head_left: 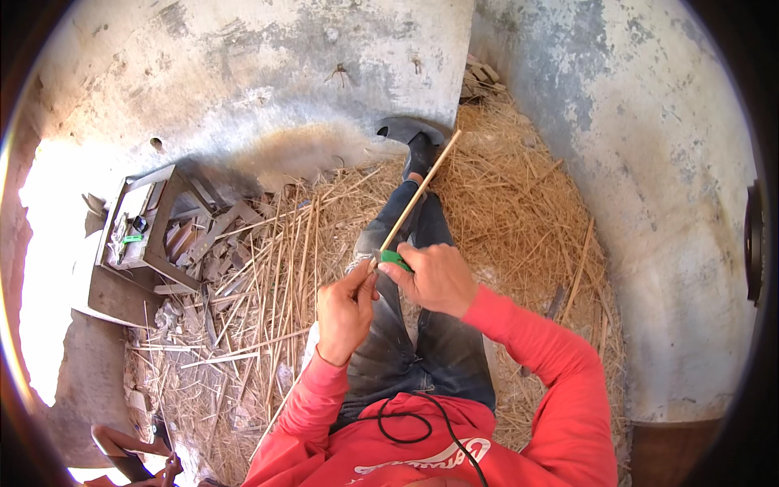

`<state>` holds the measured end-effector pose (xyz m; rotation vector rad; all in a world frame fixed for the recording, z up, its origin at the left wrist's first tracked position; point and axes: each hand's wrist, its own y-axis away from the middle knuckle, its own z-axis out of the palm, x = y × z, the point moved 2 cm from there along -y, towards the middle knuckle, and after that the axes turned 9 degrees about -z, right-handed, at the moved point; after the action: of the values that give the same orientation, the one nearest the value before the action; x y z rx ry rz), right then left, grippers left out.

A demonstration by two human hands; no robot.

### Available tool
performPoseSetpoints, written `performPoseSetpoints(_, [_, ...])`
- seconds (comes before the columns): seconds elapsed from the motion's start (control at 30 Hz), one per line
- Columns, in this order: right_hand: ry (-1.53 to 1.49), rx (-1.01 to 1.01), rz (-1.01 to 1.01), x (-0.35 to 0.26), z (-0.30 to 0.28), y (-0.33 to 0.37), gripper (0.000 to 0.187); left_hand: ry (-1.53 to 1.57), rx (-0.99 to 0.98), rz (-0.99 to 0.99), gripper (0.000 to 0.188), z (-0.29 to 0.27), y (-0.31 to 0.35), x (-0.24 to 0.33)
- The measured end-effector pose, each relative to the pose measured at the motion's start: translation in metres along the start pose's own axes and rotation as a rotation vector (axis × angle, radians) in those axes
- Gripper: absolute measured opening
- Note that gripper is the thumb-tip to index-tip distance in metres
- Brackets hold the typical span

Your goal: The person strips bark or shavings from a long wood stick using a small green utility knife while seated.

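A long pale wooden stick (421, 188) slants from beside my outstretched foot down to my hands. My left hand (345, 312) is closed in a pinch on it, just above my left thigh. A thin pale length in line with it shows again beside my left forearm. My right hand (438, 278) grips a small bright green tool (394, 259) pressed against the stick, right beside my left fingertips. The fingers hide most of that tool, so its exact kind and any blade are unclear. My legs stretch out beneath the stick.
Loose sticks (280, 284) lie across the floor on my left, with straw and shavings (503, 195) heaped ahead and right. A worn wooden stand (162, 215) with small items stands left. Another person's arm (122, 442) shows at lower left. Curved plaster walls (649, 162) enclose the space.
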<state>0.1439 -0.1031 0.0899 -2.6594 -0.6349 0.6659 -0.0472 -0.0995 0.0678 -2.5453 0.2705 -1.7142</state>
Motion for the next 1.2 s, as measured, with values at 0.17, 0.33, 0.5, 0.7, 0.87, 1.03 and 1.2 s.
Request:
performPoseSetpoints(0.17, [-0.115, 0.403, 0.379, 0.077, -0.043, -0.039, 0.061, -0.153, -0.062, -0.048, 0.024, -0.024, 0.007, 0.015])
performPoseSetpoints(0.33, [0.102, 0.684, 0.578, 0.244, -0.144, 0.016, 0.08, -0.053, -0.131, -0.145, 0.026, -0.054, 0.04, -0.012])
performPoseSetpoints(0.5, [-0.27, 0.462, 0.537, 0.137, -0.106, 0.003, 0.063, 0.076, -0.104, -0.149, 0.031, -0.02, 0.019, -0.009])
performPoseSetpoints(0.7, [-0.719, 0.281, 0.287, 0.03, -0.043, -0.017, 0.034, 0.074, -0.114, -0.108, 0.033, -0.005, 0.011, 0.016])
performPoseSetpoints(0.87, [-0.823, 0.2, 0.238, 0.007, -0.01, -0.016, 0.03, 0.119, -0.092, -0.082, 0.033, -0.003, 0.011, 0.007])
performPoseSetpoints(1.03, [-0.438, 0.134, 0.123, -0.006, -0.019, -0.003, 0.04, 0.149, -0.183, -0.196, 0.037, -0.01, 0.008, 0.005])
performPoseSetpoints(1.2, [-0.066, 0.064, 0.076, -0.017, 0.001, 0.014, 0.05, 0.136, -0.103, -0.151, 0.034, -0.001, 0.009, -0.003])
